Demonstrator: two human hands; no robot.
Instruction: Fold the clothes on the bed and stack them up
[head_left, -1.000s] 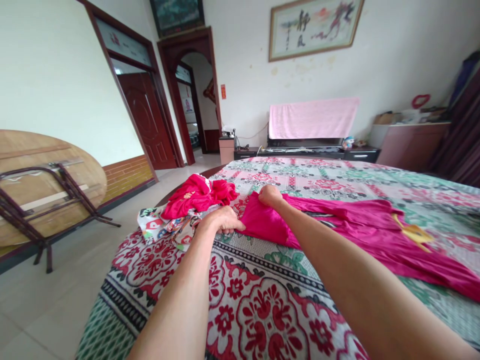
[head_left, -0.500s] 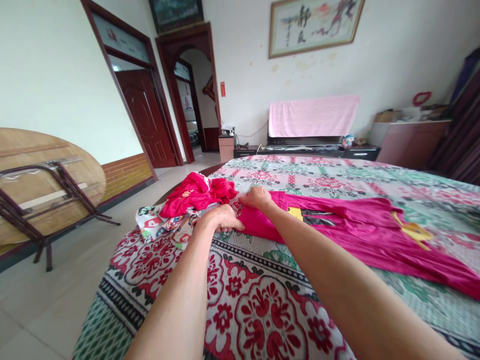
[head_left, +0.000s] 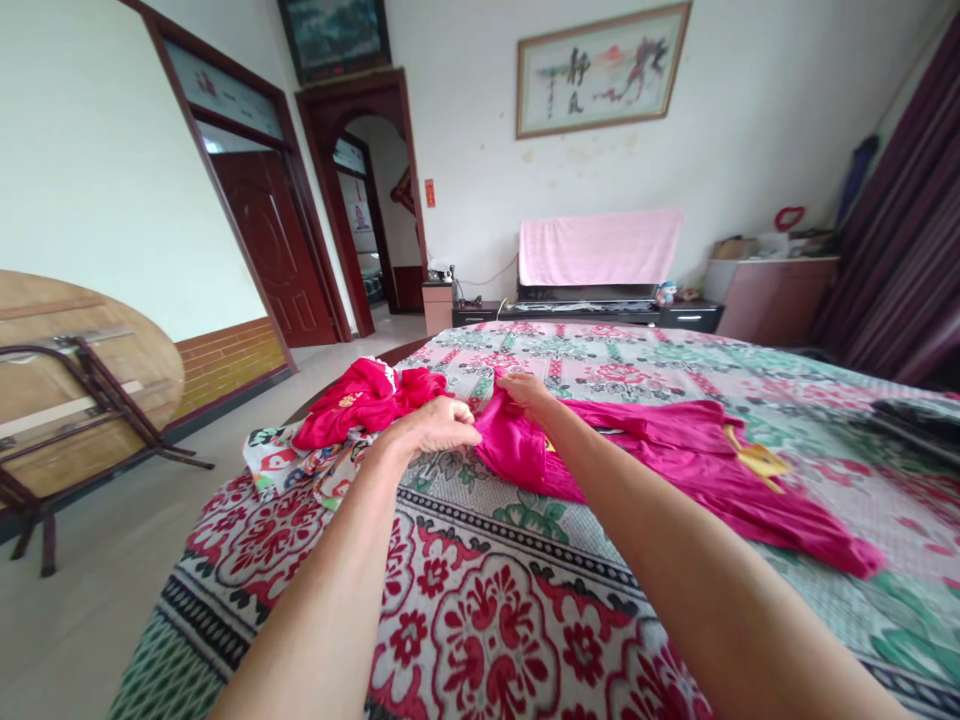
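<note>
A magenta garment (head_left: pixel 675 440) with a yellow patch lies stretched across the patterned cloth (head_left: pixel 480 640), its sleeves toward the right. At its left end, my left hand (head_left: pixel 442 425) pinches the near corner of the fabric. My right hand (head_left: pixel 523 390) grips the far corner, and the edge between both hands is lifted a little. Part of the garment's middle is hidden behind my right forearm. Left of my left hand, a crumpled red garment (head_left: pixel 352 405) rests on a white multicoloured printed one (head_left: pixel 274 460).
Dark folded fabric (head_left: pixel 919 425) lies at the bed-like surface's right edge. Beyond the far edge stands a low black cabinet (head_left: pixel 686 316) below a pink towel (head_left: pixel 600 248). A folded round table (head_left: pixel 90 380) leans at the left wall.
Both hands have raised the left end of the magenta garment, which now bends up between them. The view has shifted right, bringing the dark folded fabric into sight.
</note>
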